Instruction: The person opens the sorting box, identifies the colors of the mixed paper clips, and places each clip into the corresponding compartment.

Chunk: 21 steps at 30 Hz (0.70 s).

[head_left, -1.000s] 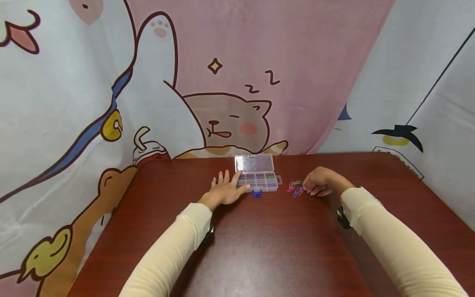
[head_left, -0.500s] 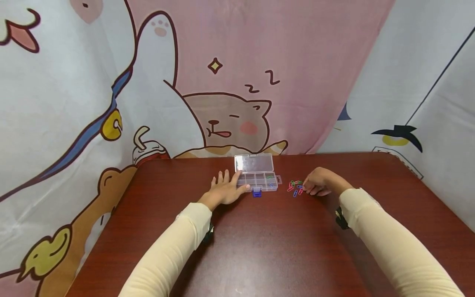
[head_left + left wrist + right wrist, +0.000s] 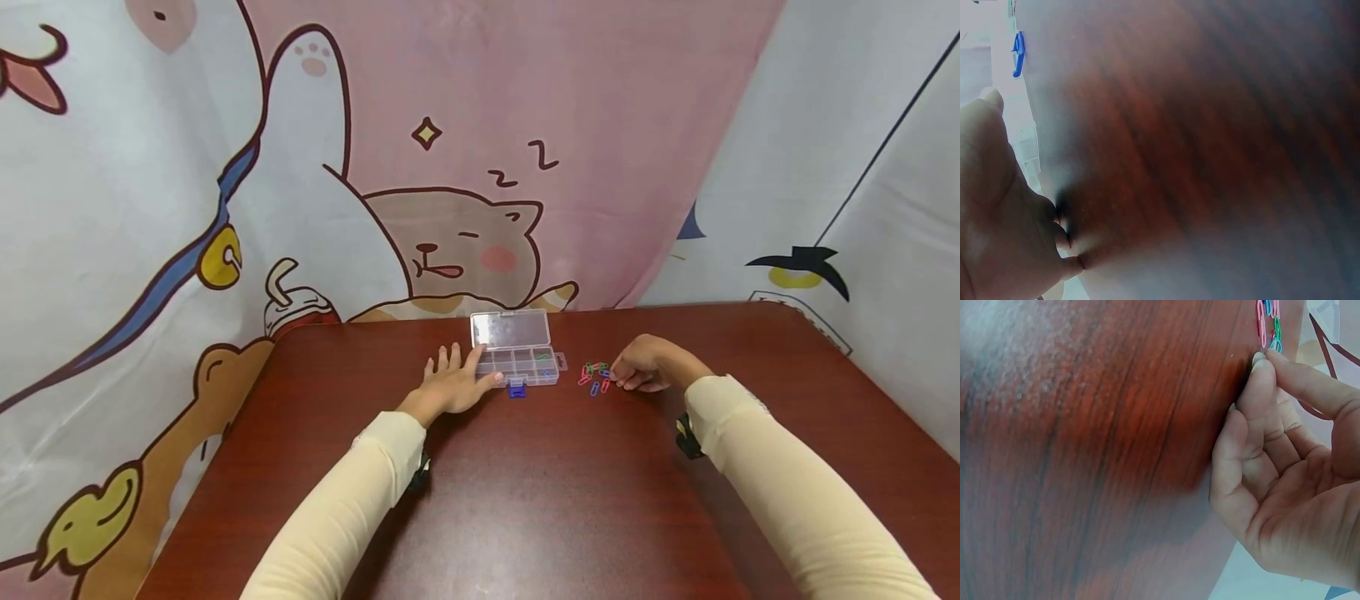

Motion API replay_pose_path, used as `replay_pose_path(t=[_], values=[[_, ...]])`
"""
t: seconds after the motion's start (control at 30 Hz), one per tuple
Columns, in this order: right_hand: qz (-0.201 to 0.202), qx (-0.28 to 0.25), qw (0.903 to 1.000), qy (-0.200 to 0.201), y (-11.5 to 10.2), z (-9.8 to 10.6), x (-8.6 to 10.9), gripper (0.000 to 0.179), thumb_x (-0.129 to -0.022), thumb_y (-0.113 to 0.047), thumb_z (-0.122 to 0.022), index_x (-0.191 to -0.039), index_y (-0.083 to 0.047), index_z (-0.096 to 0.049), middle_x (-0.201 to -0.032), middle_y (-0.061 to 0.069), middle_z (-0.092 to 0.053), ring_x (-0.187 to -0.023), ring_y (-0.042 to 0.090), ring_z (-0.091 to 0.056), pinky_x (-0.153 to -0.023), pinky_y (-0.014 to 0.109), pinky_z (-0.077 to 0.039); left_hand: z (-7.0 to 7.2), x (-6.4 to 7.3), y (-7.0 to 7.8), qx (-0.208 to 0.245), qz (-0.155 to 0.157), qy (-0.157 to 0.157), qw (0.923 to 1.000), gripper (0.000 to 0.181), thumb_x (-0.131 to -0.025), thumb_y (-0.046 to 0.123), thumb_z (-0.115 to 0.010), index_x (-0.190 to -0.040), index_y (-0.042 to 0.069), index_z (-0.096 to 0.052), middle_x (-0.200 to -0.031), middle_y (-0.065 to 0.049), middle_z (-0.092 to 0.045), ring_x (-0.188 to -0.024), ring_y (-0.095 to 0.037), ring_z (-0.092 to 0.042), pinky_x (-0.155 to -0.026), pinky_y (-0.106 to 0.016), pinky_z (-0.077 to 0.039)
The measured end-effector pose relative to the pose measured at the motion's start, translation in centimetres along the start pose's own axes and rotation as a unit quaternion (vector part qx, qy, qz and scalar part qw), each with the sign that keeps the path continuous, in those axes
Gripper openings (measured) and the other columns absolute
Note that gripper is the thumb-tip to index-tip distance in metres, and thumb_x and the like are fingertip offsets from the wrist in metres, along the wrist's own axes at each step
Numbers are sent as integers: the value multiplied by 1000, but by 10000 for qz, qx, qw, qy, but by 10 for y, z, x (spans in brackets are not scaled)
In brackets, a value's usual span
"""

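Observation:
A clear plastic compartment box (image 3: 513, 367) stands on the table with its lid (image 3: 512, 329) raised and its blue latch (image 3: 517, 390) at the front. Green and blue paper clips lie in its right compartments. My left hand (image 3: 452, 389) is spread flat at the box's left end, thumb along the front edge. Right of the box is a small loose pile of pink, green and blue paper clips (image 3: 595, 388). My right hand (image 3: 643, 364) is at the pile's right side, thumb and forefinger tips pinching a blue paper clip (image 3: 604, 373); the other fingers are curled in.
The dark red-brown wooden table (image 3: 517, 500) extends toward me and to both sides. Close behind it hangs a curtain (image 3: 600, 150) printed with cartoon animals. A clear hang tab (image 3: 561, 362) juts from the box's right end toward the paper clips.
The blue paper clip at my right fingertips has shifted slightly away from me, off the pink one beside it. My left hand stays in place; the head view has turned a little.

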State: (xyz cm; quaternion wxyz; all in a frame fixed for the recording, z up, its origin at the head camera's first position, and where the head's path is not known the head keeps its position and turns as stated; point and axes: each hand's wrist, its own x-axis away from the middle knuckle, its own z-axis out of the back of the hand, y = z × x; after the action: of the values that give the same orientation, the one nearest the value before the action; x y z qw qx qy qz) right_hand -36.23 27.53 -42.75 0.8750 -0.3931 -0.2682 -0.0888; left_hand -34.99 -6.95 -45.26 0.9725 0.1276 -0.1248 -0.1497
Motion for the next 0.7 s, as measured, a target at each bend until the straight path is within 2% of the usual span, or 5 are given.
replay_pose_path(t=[0.5, 0.7], values=[[-13, -195, 9998, -64, -1, 1, 2, 14, -90, -11, -61, -93, -5, -73, -68, -2, -67, -63, 9, -64, -63, 30, -51, -1, -2, -2, -40, -20, 15, 10000, 80, -94, 73, -23, -158, 30, -3, -162, -21, -4, -148, -41, 0, -117, -57, -3], [-149, -223, 9996, -124, -2, 2, 2, 14, -90, -13, -61, -95, -5, -72, -68, -4, -67, -65, 9, -64, -65, 31, -52, -1, -2, -1, -28, -35, 6, 10000, 79, -94, 72, -23, -158, 30, -2, -162, -22, -4, -148, -41, 0, -117, -57, -3]])
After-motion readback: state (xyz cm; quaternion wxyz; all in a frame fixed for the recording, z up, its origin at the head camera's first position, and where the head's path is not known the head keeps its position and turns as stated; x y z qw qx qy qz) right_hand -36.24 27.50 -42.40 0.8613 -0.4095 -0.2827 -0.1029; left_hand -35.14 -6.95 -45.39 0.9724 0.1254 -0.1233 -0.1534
